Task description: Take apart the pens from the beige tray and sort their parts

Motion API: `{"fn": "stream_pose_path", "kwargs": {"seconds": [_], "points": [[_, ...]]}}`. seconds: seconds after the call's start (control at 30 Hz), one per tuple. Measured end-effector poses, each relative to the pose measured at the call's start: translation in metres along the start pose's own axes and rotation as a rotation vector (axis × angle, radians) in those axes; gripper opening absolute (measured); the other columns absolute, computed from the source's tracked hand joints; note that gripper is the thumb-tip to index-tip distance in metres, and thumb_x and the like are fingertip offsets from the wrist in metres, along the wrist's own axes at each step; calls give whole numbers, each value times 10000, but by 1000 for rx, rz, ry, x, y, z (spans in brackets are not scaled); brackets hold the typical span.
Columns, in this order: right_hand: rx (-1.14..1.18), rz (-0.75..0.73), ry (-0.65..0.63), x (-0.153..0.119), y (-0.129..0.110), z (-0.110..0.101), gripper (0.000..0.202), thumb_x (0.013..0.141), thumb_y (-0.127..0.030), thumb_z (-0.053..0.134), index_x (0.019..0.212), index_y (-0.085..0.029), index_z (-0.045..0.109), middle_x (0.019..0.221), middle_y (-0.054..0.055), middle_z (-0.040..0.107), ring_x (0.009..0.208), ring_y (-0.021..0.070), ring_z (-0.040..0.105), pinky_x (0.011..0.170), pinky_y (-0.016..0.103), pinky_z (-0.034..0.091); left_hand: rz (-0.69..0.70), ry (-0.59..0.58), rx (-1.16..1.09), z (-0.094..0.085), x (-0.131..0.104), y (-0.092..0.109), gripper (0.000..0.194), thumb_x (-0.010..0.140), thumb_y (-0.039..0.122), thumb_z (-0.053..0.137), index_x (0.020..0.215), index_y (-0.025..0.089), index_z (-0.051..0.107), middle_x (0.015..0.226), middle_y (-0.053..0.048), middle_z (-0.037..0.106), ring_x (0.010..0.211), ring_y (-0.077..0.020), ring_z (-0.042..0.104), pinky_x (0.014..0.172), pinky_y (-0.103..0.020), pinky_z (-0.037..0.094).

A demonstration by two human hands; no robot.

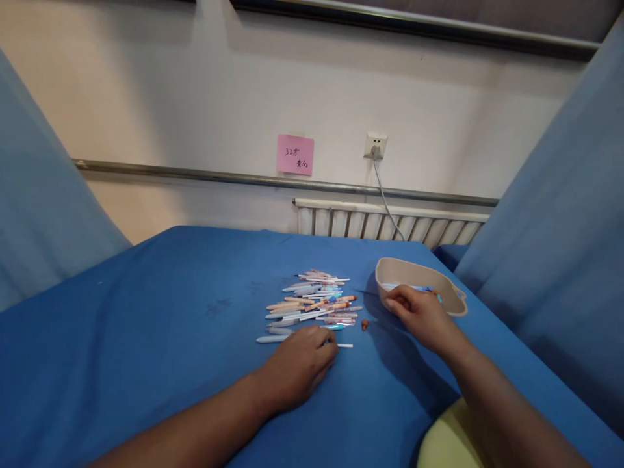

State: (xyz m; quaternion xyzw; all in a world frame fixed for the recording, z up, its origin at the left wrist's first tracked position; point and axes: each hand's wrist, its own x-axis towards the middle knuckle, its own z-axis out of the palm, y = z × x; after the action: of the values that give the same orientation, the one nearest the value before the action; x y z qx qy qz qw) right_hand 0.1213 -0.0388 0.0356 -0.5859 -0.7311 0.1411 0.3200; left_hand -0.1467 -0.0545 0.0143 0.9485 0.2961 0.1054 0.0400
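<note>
My left hand (305, 364) lies with curled fingers at the near end of a pile of pens (312, 305) on the blue cloth. A white pen end (345, 346) sticks out to the right of its fingertips, and a pale pen (273, 338) shows on its other side. My right hand (422, 315) is at the near left rim of a beige plastic basket (402, 268), thumb and fingers pinched together. Whatever they hold, if anything, is hidden. Inside the basket lie a few pens (422, 288), partly covered by that hand.
A small brown piece (364, 325) sits between the pile and the basket. The blue cloth (146, 338) covers the table. At the lower right is a rounded yellow-green object (448, 439). Behind stand a radiator (355, 221), a rail (219, 175) and a plugged-in cable (383, 188); blue curtains (560, 214) hang at both sides.
</note>
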Motion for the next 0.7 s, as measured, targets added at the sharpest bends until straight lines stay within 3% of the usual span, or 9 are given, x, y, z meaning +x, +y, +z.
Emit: {"fn": "stream_pose_path", "kwargs": {"seconds": [0.07,0.17,0.3,0.4,0.53,0.7], "points": [[174,50,-13,1,5,-4,247,848,-410,472,813,-198,593,645,-1,619,558,144,555,514,236,400,24,-40,-22,2,0,5,178,924,210,402,921,187,578,946,-57,596,841,-188,537,750,-310,438],[237,84,-16,3,11,-5,273,833,-445,474,819,-201,595,662,-1,629,553,138,556,496,228,393,4,-21,-53,5,0,6,167,915,244,439,978,199,588,961,-57,599,863,-197,538,776,-324,436],[-160,189,29,13,37,-12,215,824,-342,497,884,-198,646,837,53,691,764,195,624,649,271,422,-46,53,-68,12,4,-3,249,886,279,504,1122,223,562,1144,-65,579,1008,-231,522,881,-384,414],[-432,278,-87,22,63,-17,255,788,-307,552,975,-181,671,972,100,688,906,243,621,736,296,415,-99,66,-49,15,7,-12,321,873,284,521,1190,238,528,1232,-65,545,1087,-256,492,929,-428,390],[-473,352,-252,31,82,-20,382,750,-376,614,1088,-202,648,1020,92,681,926,249,622,731,283,417,-123,74,-55,15,8,-18,295,875,271,506,1165,230,540,1203,-66,557,1085,-250,493,946,-425,382],[-539,374,-323,37,85,-20,394,694,-337,662,1067,-208,655,1056,95,668,945,247,611,718,267,411,-135,64,-99,11,5,-19,184,909,242,426,989,203,587,969,-61,609,911,-210,539,828,-350,428]]}}
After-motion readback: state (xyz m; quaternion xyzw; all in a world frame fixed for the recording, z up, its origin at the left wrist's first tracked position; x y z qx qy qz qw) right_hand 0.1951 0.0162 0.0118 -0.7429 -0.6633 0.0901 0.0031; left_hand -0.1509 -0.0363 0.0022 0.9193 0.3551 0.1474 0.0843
